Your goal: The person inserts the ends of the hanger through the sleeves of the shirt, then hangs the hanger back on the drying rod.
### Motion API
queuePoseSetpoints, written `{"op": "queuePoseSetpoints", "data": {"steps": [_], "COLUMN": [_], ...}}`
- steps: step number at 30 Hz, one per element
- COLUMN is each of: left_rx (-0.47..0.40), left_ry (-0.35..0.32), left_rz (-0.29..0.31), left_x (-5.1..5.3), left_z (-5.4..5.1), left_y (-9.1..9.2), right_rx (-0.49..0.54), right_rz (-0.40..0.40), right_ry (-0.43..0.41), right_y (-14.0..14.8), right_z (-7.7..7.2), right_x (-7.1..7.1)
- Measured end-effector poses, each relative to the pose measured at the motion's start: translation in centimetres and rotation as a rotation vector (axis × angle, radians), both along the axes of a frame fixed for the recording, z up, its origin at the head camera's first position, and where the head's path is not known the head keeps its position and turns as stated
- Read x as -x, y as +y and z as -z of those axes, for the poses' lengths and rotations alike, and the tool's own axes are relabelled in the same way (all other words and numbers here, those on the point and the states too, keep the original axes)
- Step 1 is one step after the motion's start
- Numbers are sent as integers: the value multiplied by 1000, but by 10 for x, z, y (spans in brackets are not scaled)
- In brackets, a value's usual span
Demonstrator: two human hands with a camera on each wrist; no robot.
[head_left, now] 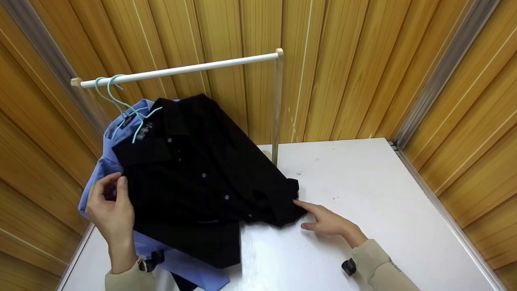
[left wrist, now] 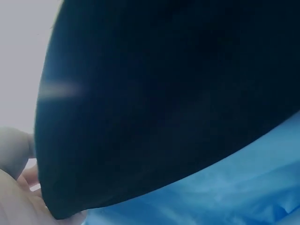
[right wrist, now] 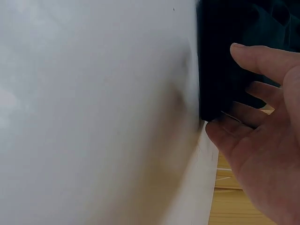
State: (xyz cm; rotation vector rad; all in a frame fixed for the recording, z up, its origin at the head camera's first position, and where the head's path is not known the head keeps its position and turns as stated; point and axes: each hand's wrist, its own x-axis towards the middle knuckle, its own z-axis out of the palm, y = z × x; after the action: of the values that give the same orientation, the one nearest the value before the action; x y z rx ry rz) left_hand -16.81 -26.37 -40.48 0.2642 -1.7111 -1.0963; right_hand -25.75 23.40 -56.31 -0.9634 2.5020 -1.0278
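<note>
A black button shirt (head_left: 202, 161) with a collar hangs on a mint-green hanger (head_left: 137, 113) from a white rail. Behind it is a light blue shirt (head_left: 97, 178) on another mint-green hanger. My left hand (head_left: 111, 206) pinches the left edge of the black shirt between thumb and fingers; in the left wrist view, dark cloth (left wrist: 154, 108) fills most of the picture. To the right, my right hand (head_left: 327, 220) touches the end of the black shirt's sleeve (head_left: 286, 202) with its fingers extended. In the right wrist view, some fingertips are partly hidden at the dark cloth (right wrist: 220, 61).
The white rail (head_left: 181, 70) has wooden ends and a post (head_left: 277, 109) on its right, standing on a white table (head_left: 355, 173). Wood-patterned walls (head_left: 331, 72) enclose the back and sides. Blue cloth (head_left: 194, 268) spreads over the tabletop at the front left.
</note>
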Motion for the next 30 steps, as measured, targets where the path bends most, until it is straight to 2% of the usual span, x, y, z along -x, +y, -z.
{"op": "queuePoseSetpoints", "data": {"steps": [4,7,10,13,16,21,26,30], "left_rx": [18,43,59,82,129,231,303,357], "left_ry": [56,110,159,201,221,231,274,257], "left_rz": [-38,-75,-92,-75,-65,-87,-36,67], "left_x": [-7,-10,-11,-12,-14,-15,-11,-6], "left_z": [-8,-8,-5,-1,3,10,22,31], "left_y": [15,26,34,42,49,61,74,82], "right_rx": [-8,-21,-38,-48,-66,-79,-66,-35], "right_rz": [-9,-17,-26,-41,-51,-59,-55,-51], "right_ry": [22,26,21,19,13,-2,-16,6], "right_y": [-9,-15,-20,-24,-28,-29,-24,-17], "right_z": [1,1,0,-2,-3,-5,-9,-13], "right_x": [1,1,1,1,1,3,4,5]}}
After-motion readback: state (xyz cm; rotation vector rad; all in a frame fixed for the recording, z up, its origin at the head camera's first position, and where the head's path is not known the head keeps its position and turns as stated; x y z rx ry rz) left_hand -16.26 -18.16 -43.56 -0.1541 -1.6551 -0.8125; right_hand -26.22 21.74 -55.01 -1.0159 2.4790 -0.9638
